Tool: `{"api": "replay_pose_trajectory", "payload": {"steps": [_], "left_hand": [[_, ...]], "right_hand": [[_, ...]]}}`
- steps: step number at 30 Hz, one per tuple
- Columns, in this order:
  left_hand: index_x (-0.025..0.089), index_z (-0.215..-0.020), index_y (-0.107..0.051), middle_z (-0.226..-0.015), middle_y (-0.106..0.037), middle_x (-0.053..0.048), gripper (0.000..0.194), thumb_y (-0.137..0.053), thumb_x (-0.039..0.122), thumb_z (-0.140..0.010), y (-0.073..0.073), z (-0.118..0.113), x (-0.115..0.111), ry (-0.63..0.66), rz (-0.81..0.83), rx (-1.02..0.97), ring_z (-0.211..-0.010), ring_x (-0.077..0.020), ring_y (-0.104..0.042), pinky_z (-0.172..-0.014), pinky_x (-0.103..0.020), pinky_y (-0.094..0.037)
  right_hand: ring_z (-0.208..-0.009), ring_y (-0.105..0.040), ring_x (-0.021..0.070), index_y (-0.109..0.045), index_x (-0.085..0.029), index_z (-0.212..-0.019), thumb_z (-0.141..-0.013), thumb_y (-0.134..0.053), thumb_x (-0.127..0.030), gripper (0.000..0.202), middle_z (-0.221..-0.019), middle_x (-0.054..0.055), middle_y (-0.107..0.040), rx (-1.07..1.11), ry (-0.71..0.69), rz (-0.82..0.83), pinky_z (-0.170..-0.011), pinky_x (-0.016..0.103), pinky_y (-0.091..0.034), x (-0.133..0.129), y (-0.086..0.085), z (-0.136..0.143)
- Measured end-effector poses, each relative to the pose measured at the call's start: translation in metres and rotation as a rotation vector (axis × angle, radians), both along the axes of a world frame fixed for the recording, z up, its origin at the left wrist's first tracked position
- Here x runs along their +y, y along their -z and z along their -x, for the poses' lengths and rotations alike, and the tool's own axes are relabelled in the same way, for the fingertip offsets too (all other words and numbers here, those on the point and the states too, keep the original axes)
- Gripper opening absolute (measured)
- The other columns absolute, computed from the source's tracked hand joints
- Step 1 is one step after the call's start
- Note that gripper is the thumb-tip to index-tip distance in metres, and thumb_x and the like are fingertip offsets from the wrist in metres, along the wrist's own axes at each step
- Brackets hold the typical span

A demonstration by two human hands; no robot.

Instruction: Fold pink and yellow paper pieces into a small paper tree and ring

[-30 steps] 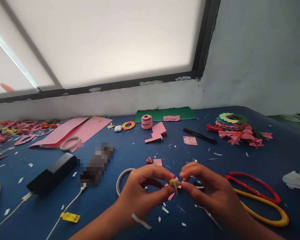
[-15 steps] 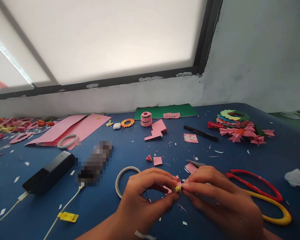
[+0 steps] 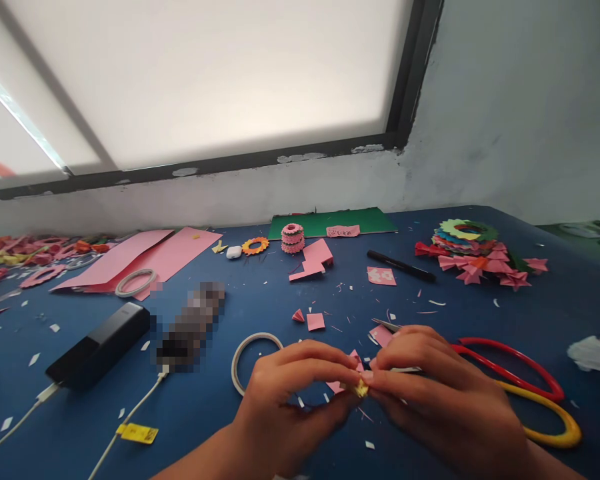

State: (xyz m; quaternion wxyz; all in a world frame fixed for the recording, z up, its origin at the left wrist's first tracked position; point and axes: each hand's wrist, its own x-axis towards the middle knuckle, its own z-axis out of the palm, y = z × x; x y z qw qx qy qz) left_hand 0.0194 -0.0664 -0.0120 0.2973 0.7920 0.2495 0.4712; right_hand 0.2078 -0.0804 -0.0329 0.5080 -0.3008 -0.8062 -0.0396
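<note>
Between the fingertips of both hands is a small folded paper piece (image 3: 361, 389), yellow at its front, with pink paper showing behind it. My left hand (image 3: 300, 393) pinches it from the left with thumb and forefinger. From the right, the fingertips of my right hand (image 3: 445, 393) press on the same piece. Scissors with a red handle (image 3: 515, 363) and a yellow handle lie beside my right hand, their blades partly hidden under it. A tape roll (image 3: 237, 363) lies flat by my left hand, which covers part of it.
Pink squares (image 3: 315, 321) and paper scraps lie beyond the hands, near a black pen (image 3: 401, 265). Folded paper shapes (image 3: 480, 260) are piled at the back right. On the left are a black power bank (image 3: 100, 343), white cables and pink sheets (image 3: 180, 257).
The fingertips and the small yellow piece have moved slightly down and to the right. My right fingers have shifted over the piece.
</note>
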Motion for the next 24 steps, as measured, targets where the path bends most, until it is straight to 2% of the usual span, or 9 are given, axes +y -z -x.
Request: {"api": "replay_pose_trajectory", "payload": {"steps": [4,8,14,19,24], "left_hand": [[0.012,-0.084,-0.074,-0.083,-0.074,-0.009,0.017,-0.072,0.002,-0.071,0.001,0.001,-0.002,-0.005,-0.043,0.008,-0.074,-0.0146,-0.071,-0.073,-0.018,-0.058],[0.012,-0.085,-0.074,-0.083,-0.074,-0.01,0.014,-0.072,0.005,-0.072,0.001,0.0,-0.004,0.022,-0.055,0.023,-0.074,-0.0151,-0.071,-0.072,-0.018,-0.058],[0.014,-0.086,-0.071,-0.082,-0.074,-0.01,0.014,-0.073,0.009,-0.073,0.0,-0.001,-0.006,0.058,-0.04,-0.024,-0.073,-0.0163,-0.072,-0.072,-0.021,-0.059],[0.015,-0.083,-0.071,-0.081,-0.074,-0.009,0.01,-0.073,0.01,-0.074,-0.003,-0.001,-0.007,0.074,-0.062,-0.032,-0.071,-0.0156,-0.072,-0.07,-0.019,-0.059],[0.013,-0.081,-0.07,-0.082,-0.074,-0.011,0.01,-0.073,0.007,-0.073,-0.006,0.001,-0.008,0.113,-0.072,-0.032,-0.072,-0.016,-0.072,-0.071,-0.018,-0.058]], "right_hand": [[-0.063,-0.065,0.0115,-0.063,-0.022,-0.088,-0.08,-0.062,-0.008,0.016,-0.069,-0.002,-0.07,-0.114,0.056,-0.112,-0.078,0.03,-0.048,-0.002,-0.001,-0.002],[-0.059,-0.065,0.0112,-0.061,-0.022,-0.089,-0.077,-0.061,-0.007,0.019,-0.066,-0.004,-0.071,-0.172,0.022,-0.142,-0.079,0.029,-0.049,-0.004,-0.002,-0.005],[-0.055,-0.065,0.0115,-0.061,-0.024,-0.093,-0.075,-0.063,-0.008,0.025,-0.062,-0.007,-0.071,-0.25,-0.043,-0.179,-0.07,0.027,-0.052,-0.004,0.002,-0.01],[-0.049,-0.063,0.0114,-0.058,-0.027,-0.088,-0.078,-0.058,-0.009,0.021,-0.06,-0.006,-0.07,-0.152,-0.001,-0.109,-0.065,0.027,-0.053,-0.009,-0.003,-0.005],[-0.048,-0.062,0.0104,-0.058,-0.024,-0.084,-0.076,-0.062,-0.008,0.018,-0.06,-0.004,-0.066,-0.035,-0.059,0.002,-0.066,0.027,-0.054,-0.013,-0.012,-0.001]]}}
